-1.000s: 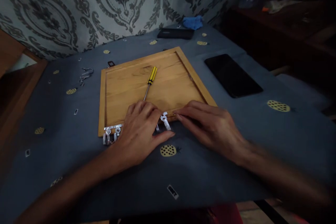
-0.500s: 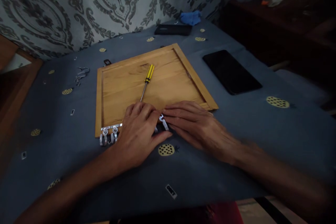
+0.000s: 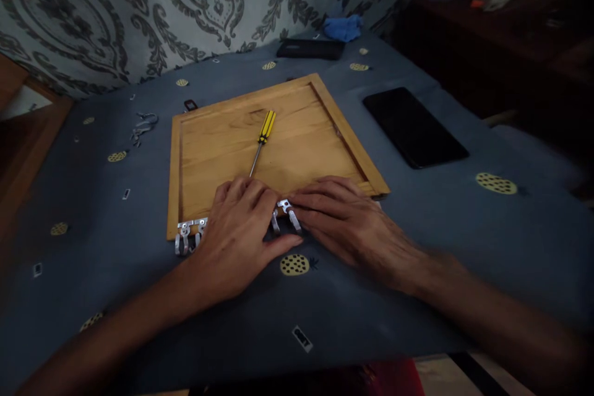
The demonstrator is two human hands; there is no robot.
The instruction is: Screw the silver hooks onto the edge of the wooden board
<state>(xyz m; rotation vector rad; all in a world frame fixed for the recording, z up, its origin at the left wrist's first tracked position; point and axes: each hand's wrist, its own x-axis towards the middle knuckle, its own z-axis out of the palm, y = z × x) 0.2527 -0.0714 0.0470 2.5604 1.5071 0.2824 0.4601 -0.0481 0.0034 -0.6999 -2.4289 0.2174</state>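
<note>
A wooden framed board (image 3: 260, 136) lies on the cloth. Metal hooks on silver plates (image 3: 184, 236) run along its near edge, the middle ones hidden by my hands. My left hand (image 3: 239, 238) lies over that edge, fingers on the board and thumb stretched out to the right, apart from the fingers. To its right, my right hand (image 3: 350, 226) rests with fingers stretched to the left, their tips touching beside a bright hook plate (image 3: 284, 205). A yellow and black screwdriver (image 3: 266, 128) lies on the board, its tip reaching toward my left fingers.
Loose metal hooks and screws (image 3: 143, 127) lie left of the board. On the right is a black phone (image 3: 415, 127). Behind stand a dark flat case (image 3: 310, 49) and a crumpled blue cloth (image 3: 342, 28), near the patterned curtain (image 3: 208, 0).
My left hand has slid slightly left along the near edge, showing more of the hooks between my hands. My right hand stays at about the same place on the edge.
</note>
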